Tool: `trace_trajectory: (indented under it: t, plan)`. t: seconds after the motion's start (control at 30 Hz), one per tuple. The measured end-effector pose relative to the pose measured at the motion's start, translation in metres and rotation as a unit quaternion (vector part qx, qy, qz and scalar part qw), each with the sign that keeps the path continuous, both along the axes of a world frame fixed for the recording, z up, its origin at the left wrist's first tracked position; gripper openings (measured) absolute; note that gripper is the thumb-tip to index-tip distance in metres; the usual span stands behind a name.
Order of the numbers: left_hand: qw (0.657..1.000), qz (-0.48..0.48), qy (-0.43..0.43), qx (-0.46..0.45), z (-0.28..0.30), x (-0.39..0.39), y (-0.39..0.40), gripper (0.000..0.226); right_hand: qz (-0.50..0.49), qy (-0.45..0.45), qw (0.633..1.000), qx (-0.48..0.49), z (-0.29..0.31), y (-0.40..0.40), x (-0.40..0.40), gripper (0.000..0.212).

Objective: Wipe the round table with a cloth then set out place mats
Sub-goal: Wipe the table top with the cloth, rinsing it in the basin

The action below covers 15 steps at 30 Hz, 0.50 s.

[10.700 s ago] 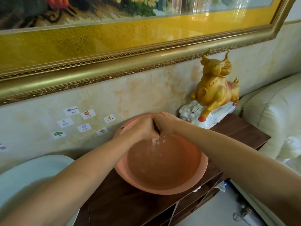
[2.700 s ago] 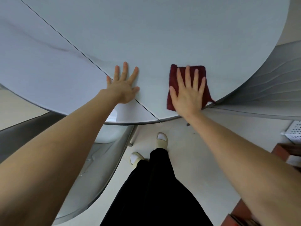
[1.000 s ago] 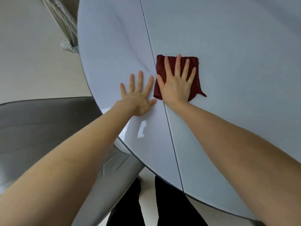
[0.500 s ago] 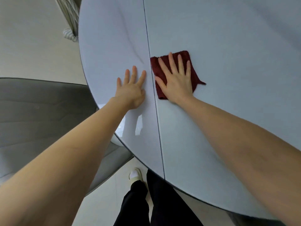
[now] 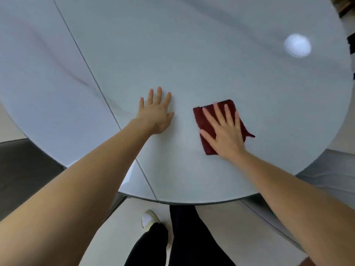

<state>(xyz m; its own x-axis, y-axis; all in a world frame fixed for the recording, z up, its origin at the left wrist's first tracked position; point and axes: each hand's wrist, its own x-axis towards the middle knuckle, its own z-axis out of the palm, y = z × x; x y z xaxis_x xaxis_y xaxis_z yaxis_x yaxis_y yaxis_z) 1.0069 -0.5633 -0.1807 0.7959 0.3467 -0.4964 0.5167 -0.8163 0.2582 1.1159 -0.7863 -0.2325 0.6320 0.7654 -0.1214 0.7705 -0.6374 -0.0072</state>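
Observation:
A round pale grey table (image 5: 192, 54) with a thin dark seam fills most of the view. A folded dark red cloth (image 5: 205, 121) lies flat on it near the front right edge. My right hand (image 5: 224, 131) presses on the cloth with straight, spread fingers. My left hand (image 5: 156, 114) rests flat on the bare tabletop to the left of the cloth, fingers straight, holding nothing. No place mats are in view.
A grey chair (image 5: 23, 169) stands under the table's left edge and a pale chair (image 5: 330, 169) at its right. A bright lamp reflection (image 5: 297, 45) shows on the far right of the top. My legs and a slipper (image 5: 149, 220) are on the floor below.
The cloth under my right hand has slid right, away from the seam, and my hands are farther apart. My left hand now lies right of the seam. The view has swung.

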Motion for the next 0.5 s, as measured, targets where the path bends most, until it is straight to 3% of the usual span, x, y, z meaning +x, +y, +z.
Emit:
trace_trajectory:
  t: [0.1, 0.17, 0.2, 0.27, 0.33, 0.37, 0.43, 0.5]
  plan:
    - [1.0, 0.003, 0.011, 0.013, -0.008, 0.022, 0.006, 0.064, -0.299, 0.011, 0.954, 0.027, 0.004, 0.045, 0.067, 0.069]
    - [1.0, 0.023, 0.004, 0.018, -0.013, 0.045, 0.018, 0.065, -0.356, 0.02, 0.933, 0.047, 0.003, 0.092, 0.084, 0.071]
    - [0.999, 0.033, -0.008, 0.018, -0.013, 0.056, 0.024, 0.065, -0.299, 0.002, 0.953, 0.055, 0.0, 0.105, 0.081, 0.069]
    - [0.998, 0.053, -0.034, 0.015, -0.016, 0.09, 0.036, 0.064, -0.074, -0.021, 0.995, 0.066, -0.007, 0.101, 0.064, 0.063]
    - [0.996, 0.075, -0.043, 0.015, -0.018, 0.114, 0.043, 0.064, 0.149, -0.001, 0.987, 0.063, -0.006, 0.06, 0.043, 0.06]
    - [0.996, 0.081, -0.038, 0.016, -0.019, 0.125, 0.044, 0.064, 0.214, 0.019, 0.975, 0.05, -0.006, 0.038, 0.045, 0.06]
    - [0.996, 0.084, -0.019, 0.01, -0.017, 0.145, 0.041, 0.066, 0.233, 0.016, 0.972, 0.03, -0.005, 0.008, 0.077, 0.06]
    - [0.998, 0.056, -0.012, 0.012, -0.014, 0.168, 0.037, 0.069, 0.097, -0.009, 0.995, 0.028, -0.005, 0.005, 0.134, 0.061]
